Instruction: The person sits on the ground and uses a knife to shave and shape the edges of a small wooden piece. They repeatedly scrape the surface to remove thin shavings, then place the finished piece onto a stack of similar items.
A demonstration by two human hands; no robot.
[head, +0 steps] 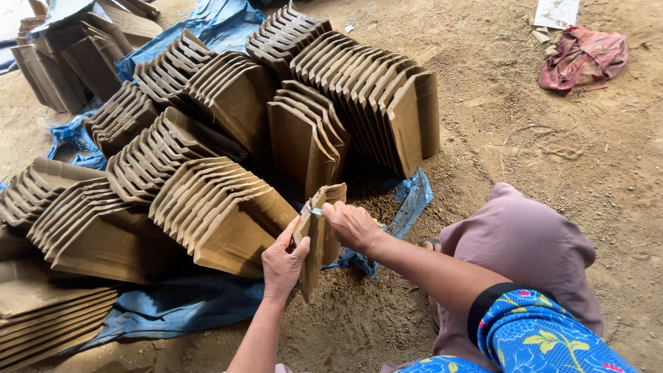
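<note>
I hold one brown unfired clay roof tile (320, 238) upright on its edge, just above the dirt floor. My left hand (283, 261) grips its near side with the thumb against the face. My right hand (352, 224) is closed on a small tool with a blade (315, 211), and the blade touches the tile's upper edge. Rows of the same clay tiles (221, 207) stand on edge right behind the held one.
More tile rows (366, 90) fill the left and back on a blue tarpaulin (411, 197). Flat tile stacks (41, 311) lie at lower left. A pink cloth (583, 59) lies on the sandy floor (552, 152) at upper right. My bent knee (521, 238) is at right.
</note>
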